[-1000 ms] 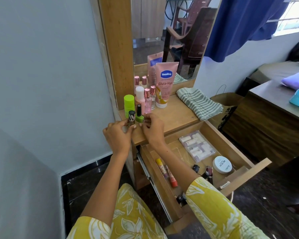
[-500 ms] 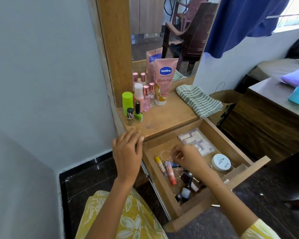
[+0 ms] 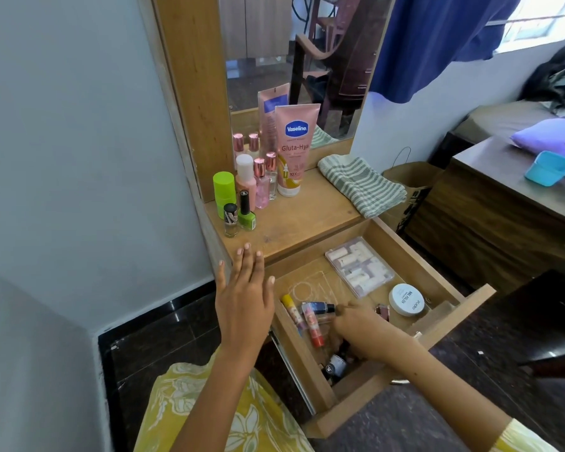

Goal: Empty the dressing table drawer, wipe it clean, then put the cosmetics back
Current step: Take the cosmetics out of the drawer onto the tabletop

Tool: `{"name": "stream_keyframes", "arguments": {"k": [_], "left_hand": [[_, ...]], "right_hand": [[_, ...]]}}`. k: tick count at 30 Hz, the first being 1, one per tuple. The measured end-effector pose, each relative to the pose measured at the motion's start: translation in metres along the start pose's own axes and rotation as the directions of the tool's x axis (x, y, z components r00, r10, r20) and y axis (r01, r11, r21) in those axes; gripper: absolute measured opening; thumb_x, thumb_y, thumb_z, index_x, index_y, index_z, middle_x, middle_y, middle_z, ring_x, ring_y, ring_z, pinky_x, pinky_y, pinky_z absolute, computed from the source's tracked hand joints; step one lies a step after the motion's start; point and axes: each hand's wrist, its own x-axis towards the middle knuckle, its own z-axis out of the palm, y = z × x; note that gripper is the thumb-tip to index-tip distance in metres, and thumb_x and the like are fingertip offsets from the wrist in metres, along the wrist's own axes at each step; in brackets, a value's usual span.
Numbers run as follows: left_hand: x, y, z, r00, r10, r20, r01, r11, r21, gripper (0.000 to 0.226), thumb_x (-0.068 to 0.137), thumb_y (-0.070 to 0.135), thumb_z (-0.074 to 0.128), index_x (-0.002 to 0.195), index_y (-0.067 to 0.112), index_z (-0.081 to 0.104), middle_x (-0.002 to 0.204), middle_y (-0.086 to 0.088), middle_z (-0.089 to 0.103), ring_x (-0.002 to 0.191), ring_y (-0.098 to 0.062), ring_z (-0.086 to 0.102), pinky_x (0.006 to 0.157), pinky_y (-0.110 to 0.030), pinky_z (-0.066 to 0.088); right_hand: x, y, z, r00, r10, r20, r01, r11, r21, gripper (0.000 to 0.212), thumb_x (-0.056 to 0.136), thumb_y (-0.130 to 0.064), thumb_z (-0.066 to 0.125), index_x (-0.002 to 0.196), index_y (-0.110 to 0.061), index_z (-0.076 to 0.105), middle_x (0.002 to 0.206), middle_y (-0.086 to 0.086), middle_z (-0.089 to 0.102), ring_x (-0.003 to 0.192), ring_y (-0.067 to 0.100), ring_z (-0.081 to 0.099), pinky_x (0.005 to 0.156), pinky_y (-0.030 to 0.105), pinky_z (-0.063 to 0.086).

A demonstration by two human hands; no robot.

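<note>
The wooden drawer stands pulled out under the dressing table top. Inside lie a clear box of small samples, a white round jar, a yellow tube, a pink-red tube, a blue tube and dark little bottles. My right hand reaches down among the bottles, its fingertips hidden. My left hand hovers flat with straight fingers over the drawer's left edge. On top stand a Vaseline tube, green nail polish and other bottles.
A striped folded cloth lies on the right of the table top. A paper bag stands beside the table. A dark wooden desk with a blue container is at the right. The mirror rises behind.
Both hands left the nail polish bottles on the table top. My right hand dropped into the drawer and went deeper among the bottles. My left hand drew back to the drawer's left edge.
</note>
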Motion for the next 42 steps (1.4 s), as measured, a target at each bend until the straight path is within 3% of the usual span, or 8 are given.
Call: {"name": "stream_keyframes", "arguments": {"k": [7, 10, 15, 24, 29, 35, 38, 42], "left_hand": [[0.000, 0.001, -0.001, 1.000, -0.002, 0.009, 0.002, 1.000, 0.019, 0.052, 0.094, 0.036, 0.028, 0.131, 0.009, 0.052, 0.142, -0.011, 0.042, 0.134, -0.024, 0.037, 0.111, -0.048, 0.020], [-0.002, 0.003, -0.001, 1.000, -0.003, 0.018, 0.003, 1.000, 0.023, 0.052, 0.095, 0.034, 0.027, 0.133, 0.007, 0.050, 0.143, -0.012, 0.041, 0.136, -0.025, 0.035, 0.112, -0.049, 0.023], [-0.001, 0.002, -0.001, 1.000, 0.001, 0.022, -0.002, 0.999, 0.049, 0.052, 0.093, 0.032, 0.028, 0.131, 0.005, 0.053, 0.142, -0.013, 0.044, 0.134, -0.026, 0.039, 0.110, -0.051, 0.027], [-0.001, 0.002, -0.004, 1.000, 0.011, 0.029, -0.013, 0.998, 0.065, 0.052, 0.092, 0.032, 0.030, 0.130, 0.007, 0.055, 0.140, -0.012, 0.047, 0.131, -0.024, 0.043, 0.109, -0.046, 0.021], [0.000, 0.003, -0.005, 1.000, 0.006, 0.018, -0.007, 1.000, 0.031, 0.051, 0.091, 0.031, 0.031, 0.128, 0.007, 0.057, 0.139, -0.013, 0.049, 0.130, -0.025, 0.044, 0.109, -0.047, 0.024], [0.000, 0.004, -0.007, 1.000, -0.006, 0.020, 0.006, 1.000, 0.018, 0.051, 0.092, 0.030, 0.029, 0.128, 0.007, 0.057, 0.138, -0.012, 0.049, 0.130, -0.024, 0.044, 0.109, -0.045, 0.023], [-0.001, 0.004, -0.006, 1.000, -0.007, 0.022, 0.006, 1.000, 0.020, 0.051, 0.092, 0.030, 0.030, 0.129, 0.007, 0.056, 0.140, -0.012, 0.047, 0.132, -0.024, 0.042, 0.110, -0.045, 0.022], [-0.001, 0.006, -0.004, 0.999, -0.018, 0.031, 0.017, 0.999, 0.036, 0.049, 0.093, 0.029, 0.034, 0.131, 0.006, 0.053, 0.142, -0.013, 0.044, 0.134, -0.025, 0.039, 0.112, -0.045, 0.020]], "right_hand": [[-0.013, 0.019, -0.024, 0.972, 0.071, -0.225, 0.064, 0.837, 0.543, 0.017, 0.080, -0.016, 0.072, 0.096, -0.022, 0.073, 0.098, -0.007, 0.070, 0.084, 0.002, 0.060, 0.073, 0.011, 0.046], [-0.012, 0.020, -0.047, 0.870, 0.206, -0.448, 0.186, 0.705, 0.685, 0.013, 0.075, -0.015, 0.076, 0.088, -0.017, 0.071, 0.088, -0.005, 0.070, 0.081, 0.005, 0.065, 0.073, 0.021, 0.054], [0.017, 0.006, -0.095, 0.636, 0.457, -0.622, 0.349, 0.548, 0.760, 0.017, 0.073, -0.004, 0.074, 0.088, -0.010, 0.069, 0.094, 0.002, 0.068, 0.086, 0.011, 0.067, 0.080, 0.025, 0.056], [0.093, -0.001, -0.124, 0.511, 0.541, -0.668, 0.206, 0.677, 0.706, 0.018, 0.076, 0.000, 0.066, 0.093, -0.004, 0.064, 0.092, 0.011, 0.064, 0.084, 0.022, 0.056, 0.072, 0.030, 0.045], [0.113, -0.004, -0.125, 0.463, 0.608, -0.645, 0.254, 0.606, 0.753, 0.023, 0.073, 0.004, 0.068, 0.095, -0.004, 0.066, 0.090, 0.006, 0.064, 0.082, 0.019, 0.056, 0.071, 0.027, 0.044], [0.114, -0.003, -0.124, 0.478, 0.654, -0.586, 0.326, 0.488, 0.810, 0.025, 0.076, 0.002, 0.071, 0.100, -0.005, 0.066, 0.096, 0.008, 0.068, 0.088, 0.017, 0.060, 0.082, 0.030, 0.051], [0.092, 0.003, -0.108, 0.499, 0.630, -0.595, 0.268, 0.541, 0.797, 0.025, 0.081, 0.001, 0.066, 0.105, -0.006, 0.065, 0.100, 0.007, 0.067, 0.091, 0.015, 0.060, 0.084, 0.028, 0.051], [0.036, 0.021, -0.078, 0.752, 0.370, -0.545, 0.084, 0.767, 0.636, 0.013, 0.085, -0.007, 0.063, 0.095, -0.014, 0.067, 0.096, 0.000, 0.069, 0.087, 0.011, 0.064, 0.082, 0.028, 0.053]]}}
